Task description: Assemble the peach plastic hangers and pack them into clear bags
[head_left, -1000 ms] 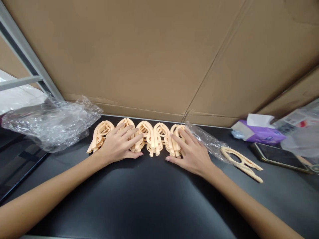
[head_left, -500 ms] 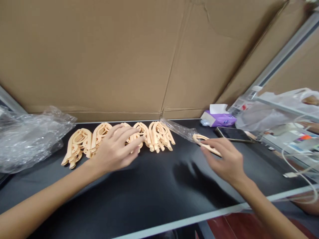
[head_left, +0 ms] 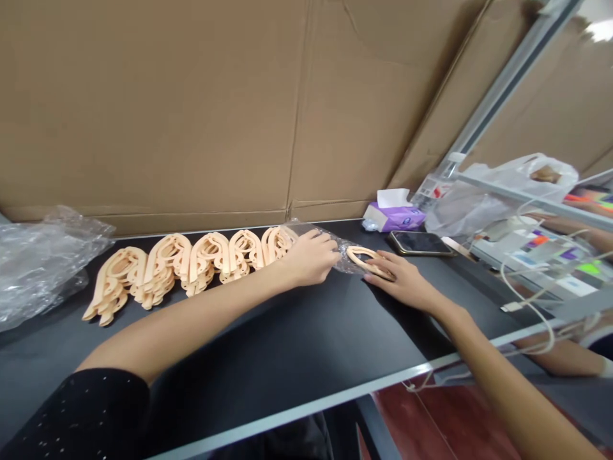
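Observation:
A beige plastic piece that looks like a folded travel hanger (head_left: 358, 257) lies at the right of the row, partly on a clear plastic bag (head_left: 347, 263). My right hand (head_left: 402, 279) has its thumb and fingers around the hanger's near end. Fingers curled down, my left hand (head_left: 312, 257) is closed on the clear bag just to the left of that hanger. Several overlapping piles of the same beige hangers (head_left: 208, 259) stretch to the left along the back of the black table. My left hand and forearm cover part of the rightmost pile.
Crumpled clear plastic (head_left: 45, 268) sits at the far left. A purple tissue pack (head_left: 395, 217) and a phone (head_left: 421, 243) lie at the back right. White cables (head_left: 539, 316) hang by the metal shelf on the right, and another person's arm (head_left: 560, 354) shows beyond it.
My left hand has moved right from above the hanger piles onto the clear bag and closed. My right hand stays at the single hanger. The view has shifted to the right.

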{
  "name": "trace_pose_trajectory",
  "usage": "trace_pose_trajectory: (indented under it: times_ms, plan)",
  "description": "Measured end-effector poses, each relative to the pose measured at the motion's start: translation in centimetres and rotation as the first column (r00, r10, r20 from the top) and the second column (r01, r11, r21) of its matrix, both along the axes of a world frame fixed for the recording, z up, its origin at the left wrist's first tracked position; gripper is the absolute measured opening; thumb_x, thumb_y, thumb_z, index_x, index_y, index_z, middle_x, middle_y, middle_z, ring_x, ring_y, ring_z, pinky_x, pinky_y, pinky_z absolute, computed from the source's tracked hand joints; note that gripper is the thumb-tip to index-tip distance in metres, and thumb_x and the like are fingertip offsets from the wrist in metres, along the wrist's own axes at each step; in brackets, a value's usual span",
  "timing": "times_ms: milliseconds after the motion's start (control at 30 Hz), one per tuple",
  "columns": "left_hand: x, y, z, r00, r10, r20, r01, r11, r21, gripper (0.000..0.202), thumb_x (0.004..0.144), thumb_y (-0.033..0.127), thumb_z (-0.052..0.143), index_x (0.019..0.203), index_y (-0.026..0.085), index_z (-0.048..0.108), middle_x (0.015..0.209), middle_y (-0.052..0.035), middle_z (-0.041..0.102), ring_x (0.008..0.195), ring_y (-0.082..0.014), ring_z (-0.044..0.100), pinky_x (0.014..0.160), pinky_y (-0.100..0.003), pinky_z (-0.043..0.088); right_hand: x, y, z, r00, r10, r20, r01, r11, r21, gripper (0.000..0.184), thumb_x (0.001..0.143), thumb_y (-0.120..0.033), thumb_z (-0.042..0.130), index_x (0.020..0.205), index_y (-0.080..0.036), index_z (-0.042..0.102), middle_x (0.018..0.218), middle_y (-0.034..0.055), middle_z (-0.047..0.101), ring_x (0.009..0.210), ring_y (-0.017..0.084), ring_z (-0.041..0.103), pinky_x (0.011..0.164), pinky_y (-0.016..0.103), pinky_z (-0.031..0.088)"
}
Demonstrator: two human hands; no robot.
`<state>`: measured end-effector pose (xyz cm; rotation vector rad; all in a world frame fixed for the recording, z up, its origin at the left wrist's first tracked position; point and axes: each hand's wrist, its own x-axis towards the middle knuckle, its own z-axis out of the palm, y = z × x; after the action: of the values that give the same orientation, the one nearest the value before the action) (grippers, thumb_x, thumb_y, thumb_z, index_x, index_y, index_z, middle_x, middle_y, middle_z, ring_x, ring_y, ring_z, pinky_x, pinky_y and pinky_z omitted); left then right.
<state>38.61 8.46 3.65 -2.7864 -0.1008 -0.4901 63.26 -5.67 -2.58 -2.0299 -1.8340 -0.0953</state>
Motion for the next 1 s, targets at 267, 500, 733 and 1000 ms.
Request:
trace_pose_trajectory:
  times_ms: [267, 500, 733, 1000]
  plan:
    - [-3.9, -8.1, -0.7, 0.972, -0.216, 0.090, 0.209, 0.974, 0.085, 0.012, 0.087, 0.012, 0.056, 0.085, 0.012, 0.068, 0.081, -0.0104, 0.069, 0.075, -0.0239, 0.063, 0.070, -0.041, 0.048, -3.0, -8.3, 0.6, 0.992, 0.129, -0.002, -0.125, 0.964, 0.236, 0.031, 0.097, -0.047, 0.055, 0.098, -0.024, 0.076, 0.119, 0.0125, 0.072, 0.113, 0.030, 0.067, 0.098, 0.049, 0.054]
    - [-16.2, -15.3, -1.3, 0.981, -0.103, 0.166, 0.111, 0.993, -0.036, 0.021, 0.095, 0.017, 0.051, 0.099, 0.011, 0.072, 0.090, -0.0107, 0.072, 0.081, -0.0230, 0.066, 0.071, -0.036, 0.054, -12.0, -14.9, 1.6, 0.921, 0.383, 0.065, -0.388, 0.898, 0.209, 0.020, 0.095, -0.028, 0.062, 0.111, -0.028, 0.073, 0.129, 0.0090, 0.070, 0.115, 0.026, 0.067, 0.088, 0.037, 0.063]
    - [-26.2, -16.2, -2.8, 0.940, 0.332, 0.077, -0.312, 0.928, -0.202, 0.033, 0.100, 0.032, 0.054, 0.126, 0.016, 0.065, 0.123, -0.0111, 0.072, 0.108, -0.0288, 0.067, 0.083, -0.040, 0.058, -20.4, -7.0, 3.0, 0.754, 0.655, 0.048, -0.655, 0.744, 0.132, 0.019, 0.096, -0.022, 0.061, 0.112, -0.018, 0.070, 0.129, 0.0138, 0.068, 0.123, 0.028, 0.058, 0.094, 0.044, 0.060]
    - [-31.2, -12.5, 0.7, 0.896, 0.438, -0.070, -0.418, 0.780, -0.465, 0.054, 0.097, 0.048, 0.058, 0.145, 0.025, 0.055, 0.153, -0.0096, 0.053, 0.140, -0.0308, 0.049, 0.114, -0.049, 0.045, -23.5, -0.8, 5.4, 0.637, 0.765, 0.094, -0.771, 0.629, 0.096, 0.015, 0.097, -0.022, 0.061, 0.108, -0.018, 0.071, 0.127, 0.0128, 0.068, 0.122, 0.028, 0.057, 0.100, 0.051, 0.055]
